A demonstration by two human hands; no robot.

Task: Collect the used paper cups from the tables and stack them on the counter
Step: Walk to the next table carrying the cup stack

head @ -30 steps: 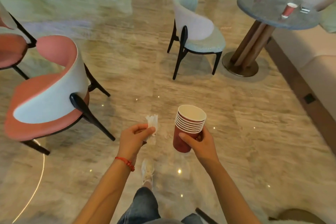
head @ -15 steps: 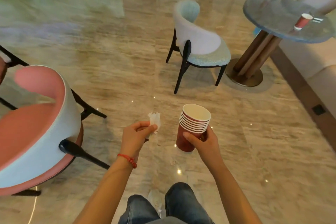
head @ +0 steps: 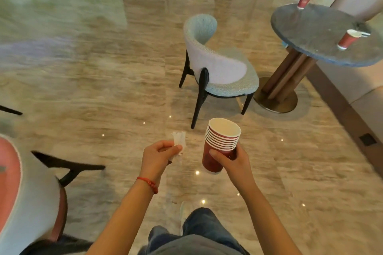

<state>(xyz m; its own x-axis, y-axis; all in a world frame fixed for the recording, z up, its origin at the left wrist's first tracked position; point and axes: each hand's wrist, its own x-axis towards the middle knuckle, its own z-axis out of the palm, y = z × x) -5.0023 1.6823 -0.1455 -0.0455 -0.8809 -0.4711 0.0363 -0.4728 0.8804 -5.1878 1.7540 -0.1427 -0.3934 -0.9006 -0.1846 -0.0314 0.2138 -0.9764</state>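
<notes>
**Two cups waiting on the far-right table**

Right hand wraps its grip round a stack of nested red paper cups, thumb across the front, white mouth tipped up and slightly away. Left hand pinches a crumpled white napkin between thumb and fingers. Both hands full, then.

Now the target: a round grey table stands far and to the right of the stack, well apart from both hands. On it, a near cup, red with a white rim, looks upright, though wide-angle stretch slants it. A far cup stands at the back edge, upright too. The right hand is the nearer one, and it carries the stack, so I'd expect the stack to go over to the cups. A pale blue chair sits between walker and table. No counter in sight; stacking there looks some way off.
</notes>
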